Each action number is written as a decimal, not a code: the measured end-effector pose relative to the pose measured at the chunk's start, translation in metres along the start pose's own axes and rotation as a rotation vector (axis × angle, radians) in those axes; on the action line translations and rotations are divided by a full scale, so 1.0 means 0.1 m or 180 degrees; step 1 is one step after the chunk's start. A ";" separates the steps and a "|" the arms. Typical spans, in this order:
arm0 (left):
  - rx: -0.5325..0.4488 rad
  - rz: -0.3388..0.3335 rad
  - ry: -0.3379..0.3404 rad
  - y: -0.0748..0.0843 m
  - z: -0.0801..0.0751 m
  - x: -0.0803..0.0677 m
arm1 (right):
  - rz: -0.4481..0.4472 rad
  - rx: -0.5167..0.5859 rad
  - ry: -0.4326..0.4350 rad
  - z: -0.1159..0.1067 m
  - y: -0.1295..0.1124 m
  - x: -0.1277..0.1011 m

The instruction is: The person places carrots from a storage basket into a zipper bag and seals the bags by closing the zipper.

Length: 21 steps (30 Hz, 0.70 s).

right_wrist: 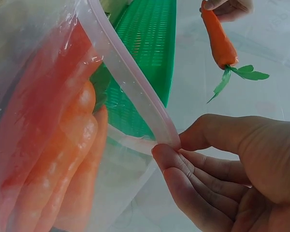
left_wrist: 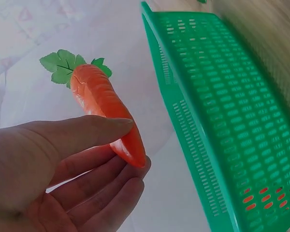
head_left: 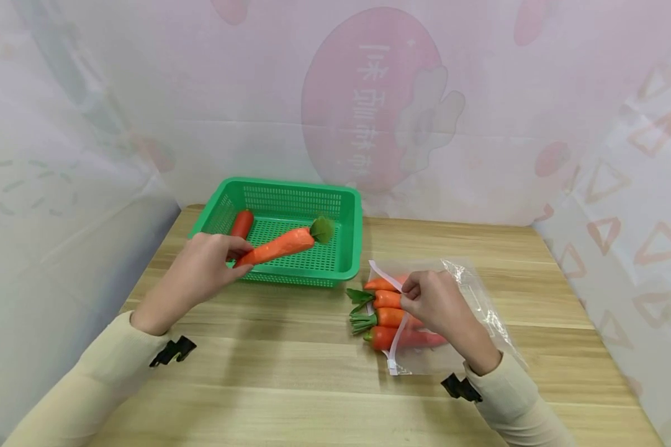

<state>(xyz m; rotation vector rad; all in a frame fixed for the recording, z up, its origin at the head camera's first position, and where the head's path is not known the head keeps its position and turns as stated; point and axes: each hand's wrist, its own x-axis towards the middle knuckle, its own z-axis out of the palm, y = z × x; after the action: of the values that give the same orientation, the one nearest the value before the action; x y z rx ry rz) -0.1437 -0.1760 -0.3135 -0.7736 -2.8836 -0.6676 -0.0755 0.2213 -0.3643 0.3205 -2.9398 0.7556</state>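
Observation:
An orange carrot point(head_left: 283, 245) with green leaves is pinched at its narrow tip by my left hand point(head_left: 203, 267), in the air over the front of the green basket point(head_left: 352, 261). In the left wrist view the thumb point(left_wrist: 111, 129) presses along the carrot. With thumb and fingertips my right hand point(head_left: 438, 304) pinches the zip edge of a clear bag point(right_wrist: 135, 92). Inside lie several carrots point(head_left: 390, 318) and, nearest me, a red pepper-like vegetable point(head_left: 384, 338). Their leafy ends stick out of the bag's mouth toward the left.
A red rounded vegetable point(head_left: 243, 224) lies at the left inside the basket. The basket stands at the back left of the wooden table point(head_left: 313, 397), close to the printed cloth wall point(head_left: 246, 143). The bag lies to the basket's right front.

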 end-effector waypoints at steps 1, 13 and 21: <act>-0.0016 0.0026 -0.0002 0.01 0.02 -0.02 | -0.0004 0.0002 0.0003 0.00 0.00 0.00; -0.0271 0.0209 -0.0075 0.07 0.35 -0.29 | -0.0017 0.0022 -0.0006 0.01 -0.01 -0.01; -0.0395 0.0162 -0.0318 0.11 0.57 -0.36 | 0.0000 0.0074 -0.0041 0.01 -0.01 0.00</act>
<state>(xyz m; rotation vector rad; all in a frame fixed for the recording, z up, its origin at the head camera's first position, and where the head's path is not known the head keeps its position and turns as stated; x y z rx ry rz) -0.1048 -0.1597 -0.3672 -0.9179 -2.9223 -0.8317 -0.0751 0.2203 -0.3650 0.3285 -2.9448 0.7914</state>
